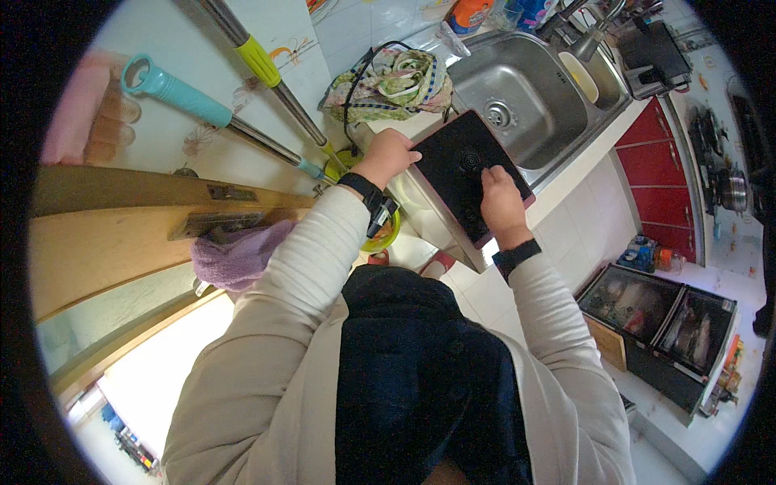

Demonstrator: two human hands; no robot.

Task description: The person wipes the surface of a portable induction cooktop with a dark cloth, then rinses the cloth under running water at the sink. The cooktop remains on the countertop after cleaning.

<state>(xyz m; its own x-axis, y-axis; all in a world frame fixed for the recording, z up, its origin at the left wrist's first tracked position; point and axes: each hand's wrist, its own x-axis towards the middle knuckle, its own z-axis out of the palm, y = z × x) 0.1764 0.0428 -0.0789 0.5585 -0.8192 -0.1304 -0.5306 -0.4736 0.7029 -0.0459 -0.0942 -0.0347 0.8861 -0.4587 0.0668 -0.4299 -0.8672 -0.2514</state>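
Observation:
A flat black rectangular panel with a reddish rim and a ringed mark (451, 182) lies tilted in view, overlapping the counter edge beside the sink. My left hand (389, 156) grips its upper left edge, thumb over the black face. My right hand (504, 203) is on the black face near its right side, fingers curled; whether it holds something small is hidden. A black band sits on each wrist. Just above the panel, a patterned green and pink cloth (394, 85) lies bunched on the counter, with a black cable over it.
A steel sink (515, 91) adjoins the panel. Two mop handles, one turquoise-gripped (182, 94) and one lime-gripped (257, 60), lean at left above a green bucket (391, 236). A purple towel (239, 257) hangs on the wooden door (115, 242). Red cabinets (658, 185) stand at right.

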